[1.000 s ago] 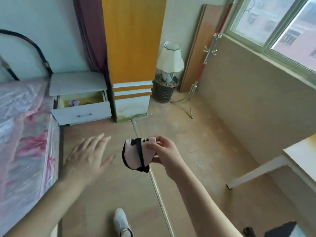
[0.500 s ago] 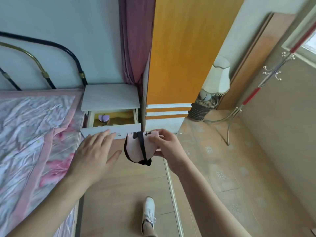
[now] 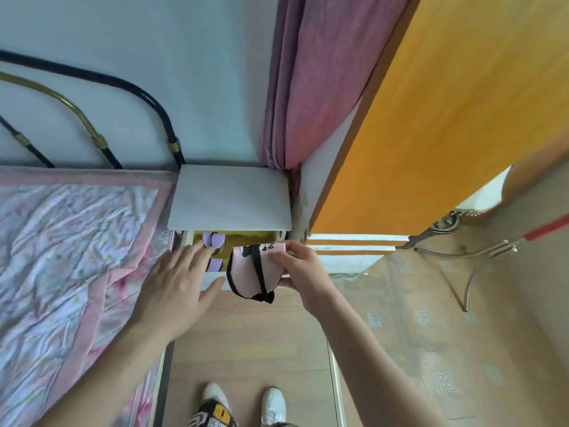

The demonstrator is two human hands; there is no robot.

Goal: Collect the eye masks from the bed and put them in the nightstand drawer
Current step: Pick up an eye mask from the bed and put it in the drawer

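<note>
My right hand point(image 3: 300, 271) pinches a folded pink eye mask point(image 3: 251, 272) with black trim and a black strap, holding it over the front edge of the open drawer point(image 3: 246, 235). The drawer belongs to a white nightstand point(image 3: 231, 197) beside the bed point(image 3: 70, 241). A purple eye mask point(image 3: 214, 240) lies inside at the drawer's left. My left hand point(image 3: 177, 289) hovers flat with fingers apart over the drawer's left front, its fingertips near the purple mask. It holds nothing.
A pink curtain point(image 3: 308, 81) and an orange door point(image 3: 446, 118) stand right of the nightstand. A metal stand with a red pole point(image 3: 492, 251) and a lamp base point(image 3: 443, 223) sit on the floor at right. My white shoes point(image 3: 243, 402) are below.
I have walked up to the nightstand; it now fills the view's middle. Both hands moved forward, and the pink mask now hangs over the open drawer.
</note>
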